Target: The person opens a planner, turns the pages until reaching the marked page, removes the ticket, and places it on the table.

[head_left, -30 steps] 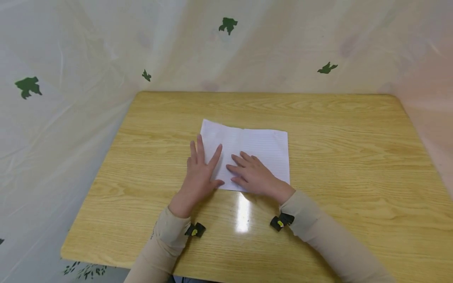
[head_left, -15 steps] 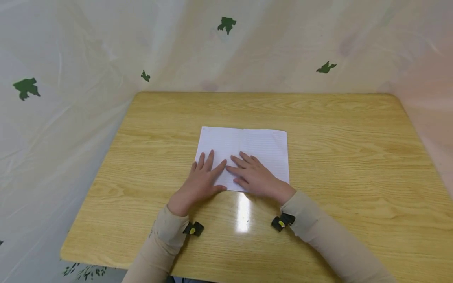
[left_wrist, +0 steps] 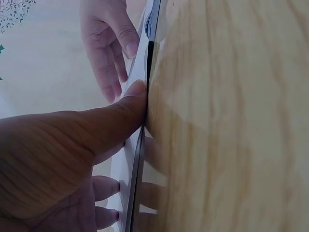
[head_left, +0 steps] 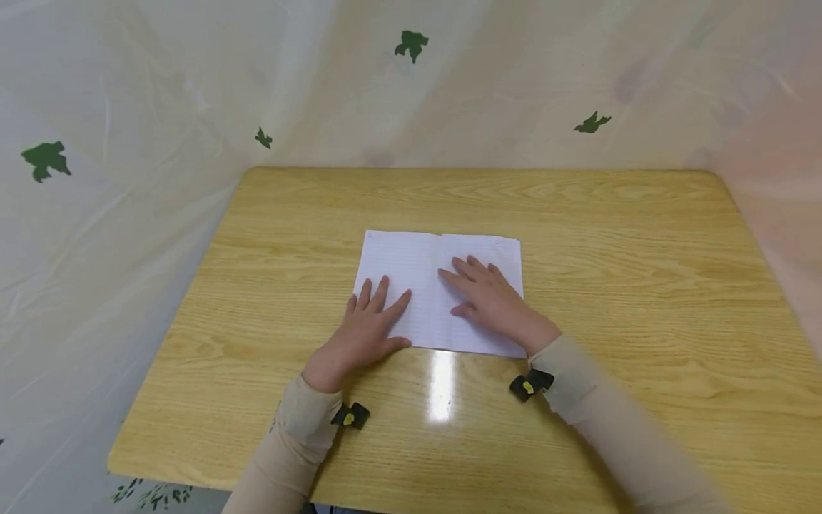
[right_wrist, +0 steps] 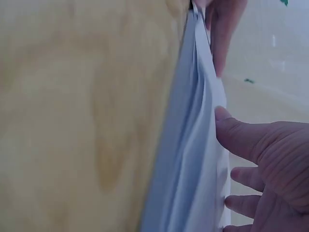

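The right hand [head_left: 488, 300] has shifted toward the yellow wooden bench [head_left: 632, 293]'s right edge, fingers spread like the left hand [head_left: 364, 330]'s; lifting could let the white ruled-paper notebook [head_left: 422, 300]'s bowed pages [right_wrist: 199, 140] rise.

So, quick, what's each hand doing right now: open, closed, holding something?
Left hand: open, spread on the left half of the notebook, not gripping.
Right hand: open, touching its right half, not gripping.
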